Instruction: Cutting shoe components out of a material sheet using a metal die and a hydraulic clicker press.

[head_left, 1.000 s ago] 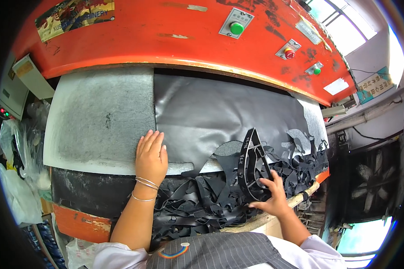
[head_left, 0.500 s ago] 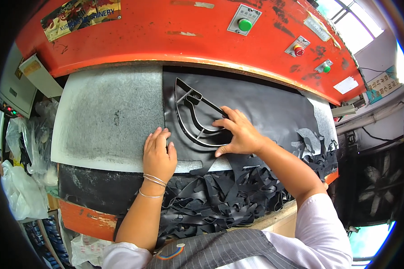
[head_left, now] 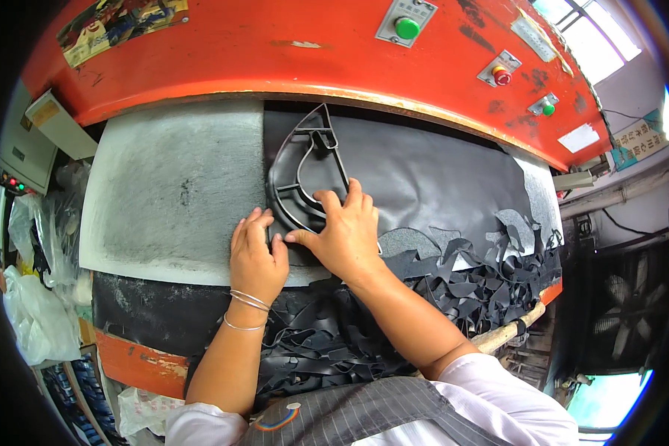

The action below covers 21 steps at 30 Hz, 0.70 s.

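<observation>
Both hands [head_left: 305, 249] flat on cutting die [head_left: 308, 175], black sheet [head_left: 438, 178].

My left hand [head_left: 256, 256] lies flat, fingers together, beside my right hand [head_left: 343, 238], fingers spread, both forearms reaching forward.

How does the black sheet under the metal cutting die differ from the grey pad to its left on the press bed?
The black sheet is dark and smooth with a slight sheen; the grey pad is pale, matt and scuffed. The black sheet's near edge is cut into ragged holes and strips; the grey pad's edge is whole and straight. The cutting die and right hand rest on the sheet; the left hand lies at the seam. Both lie flat under the red press head.
</observation>
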Tool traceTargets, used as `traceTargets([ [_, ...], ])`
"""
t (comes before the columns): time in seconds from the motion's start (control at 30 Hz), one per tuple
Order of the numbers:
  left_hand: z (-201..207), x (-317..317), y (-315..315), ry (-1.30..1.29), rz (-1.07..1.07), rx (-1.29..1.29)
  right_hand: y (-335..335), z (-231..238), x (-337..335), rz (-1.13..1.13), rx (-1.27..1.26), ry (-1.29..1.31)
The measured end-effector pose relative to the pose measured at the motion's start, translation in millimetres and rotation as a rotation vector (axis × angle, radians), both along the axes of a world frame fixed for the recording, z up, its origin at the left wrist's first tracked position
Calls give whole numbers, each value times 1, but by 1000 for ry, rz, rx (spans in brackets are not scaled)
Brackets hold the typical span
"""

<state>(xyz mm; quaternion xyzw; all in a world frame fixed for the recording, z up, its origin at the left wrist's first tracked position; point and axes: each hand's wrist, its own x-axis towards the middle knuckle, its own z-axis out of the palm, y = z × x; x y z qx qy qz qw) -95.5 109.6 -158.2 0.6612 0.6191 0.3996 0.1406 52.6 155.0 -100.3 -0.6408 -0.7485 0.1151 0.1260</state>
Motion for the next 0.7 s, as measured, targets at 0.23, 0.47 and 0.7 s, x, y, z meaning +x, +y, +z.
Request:
traceTargets([
  [0.23,-3,-1,1,21,-23,-9,-3,-1,5,-4,7,-5],
  [0.47,-4,-8,20,-101,-47,-68,-29,0,87,157,-240,131],
  [0.7,-21,-9,51,-234,-42,-252,-50,-22,70,193,75,284],
])
